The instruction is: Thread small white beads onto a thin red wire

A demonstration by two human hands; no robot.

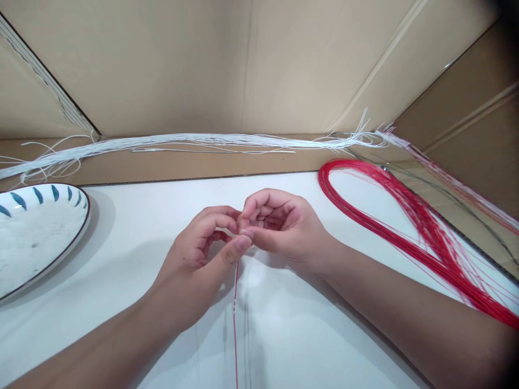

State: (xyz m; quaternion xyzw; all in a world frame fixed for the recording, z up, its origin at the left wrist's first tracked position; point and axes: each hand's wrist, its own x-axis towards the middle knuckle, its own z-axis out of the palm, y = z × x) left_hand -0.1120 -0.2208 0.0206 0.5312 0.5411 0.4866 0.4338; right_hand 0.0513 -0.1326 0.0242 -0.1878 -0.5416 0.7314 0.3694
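A thin red cord [235, 335] runs up from the bottom edge of the head view to my hands, with small pale spots partway along it. My left hand [194, 254] pinches its upper end between thumb and fingers. My right hand [290, 229] is closed in a pinch at the same spot, its fingertips touching those of the left. The short tip between the fingers is mostly covered, and any small piece held there is too tiny to make out.
At the left stands a white plate [47, 190] with blue leaf marks and small pale bits in it. A looped bundle of red cords [360, 213] lies at the right. White cords [203, 141] stretch along the back by the cardboard wall [170, 65].
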